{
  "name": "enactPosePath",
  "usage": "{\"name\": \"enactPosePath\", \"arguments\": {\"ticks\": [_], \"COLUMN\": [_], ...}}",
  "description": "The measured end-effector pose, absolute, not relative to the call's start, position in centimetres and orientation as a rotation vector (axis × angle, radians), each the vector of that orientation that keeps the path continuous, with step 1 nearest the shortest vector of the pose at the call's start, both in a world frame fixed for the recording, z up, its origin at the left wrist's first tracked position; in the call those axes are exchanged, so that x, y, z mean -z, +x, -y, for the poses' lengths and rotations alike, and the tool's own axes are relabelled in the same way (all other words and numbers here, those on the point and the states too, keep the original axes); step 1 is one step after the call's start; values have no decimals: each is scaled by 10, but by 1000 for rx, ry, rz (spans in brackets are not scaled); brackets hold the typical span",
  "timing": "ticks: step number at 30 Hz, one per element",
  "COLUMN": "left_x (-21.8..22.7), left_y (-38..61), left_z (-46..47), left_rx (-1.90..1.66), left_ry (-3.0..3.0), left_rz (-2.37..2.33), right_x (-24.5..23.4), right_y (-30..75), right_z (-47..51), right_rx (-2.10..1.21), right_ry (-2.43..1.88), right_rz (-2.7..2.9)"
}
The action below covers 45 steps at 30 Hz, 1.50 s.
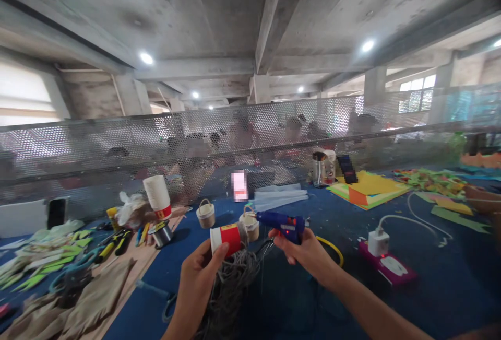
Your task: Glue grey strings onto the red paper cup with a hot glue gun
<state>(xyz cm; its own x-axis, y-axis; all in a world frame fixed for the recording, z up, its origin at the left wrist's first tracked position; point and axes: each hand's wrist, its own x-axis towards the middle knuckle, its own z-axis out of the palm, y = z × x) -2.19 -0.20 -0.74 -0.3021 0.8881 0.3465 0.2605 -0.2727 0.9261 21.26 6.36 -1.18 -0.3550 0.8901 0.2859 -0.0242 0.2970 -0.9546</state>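
My left hand (200, 264) is closed around a red and white paper cup (229, 239), tilted on its side with one end toward the right. Grey material, perhaps cord, shows at that right end. In my right hand (307, 254) is a blue hot glue gun (282, 224) with a small red light; its nozzle points left, close to the cup's right end. Whether the nozzle touches the cup I cannot tell. A tangled heap of grey cord (238, 269) lies below the cup. Just behind are two small pale handled baskets (205, 216), one partly hidden by the cup and glue gun.
Stacked paper cups (155, 192) and a wire spool (162, 235) stand left, near scissors (168, 306) and gloves (97, 290). A purple power strip (405, 272) with a white charger sits right. Coloured sheets (371, 186) lie behind. A perforated metal screen (274, 131) borders the table.
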Motion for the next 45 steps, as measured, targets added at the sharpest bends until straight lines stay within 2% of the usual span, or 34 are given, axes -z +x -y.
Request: {"name": "enactPosePath", "arguments": {"ticks": [3,12,45], "left_x": [6,7,0], "left_y": [-21,-25,-21], "left_z": [2,2,4], "left_rx": [-1610,-1634,-1649], "left_ry": [1439,1381,1464], "left_rz": [-1450,-1435,-1543], "right_x": [16,31,19], "right_y": [207,205,209], "right_z": [-52,-49,-47], "right_rx": [-1250,-1126,-993], "right_ry": [-859,-663,-630], "right_rz": [1628,1693,1861]}}
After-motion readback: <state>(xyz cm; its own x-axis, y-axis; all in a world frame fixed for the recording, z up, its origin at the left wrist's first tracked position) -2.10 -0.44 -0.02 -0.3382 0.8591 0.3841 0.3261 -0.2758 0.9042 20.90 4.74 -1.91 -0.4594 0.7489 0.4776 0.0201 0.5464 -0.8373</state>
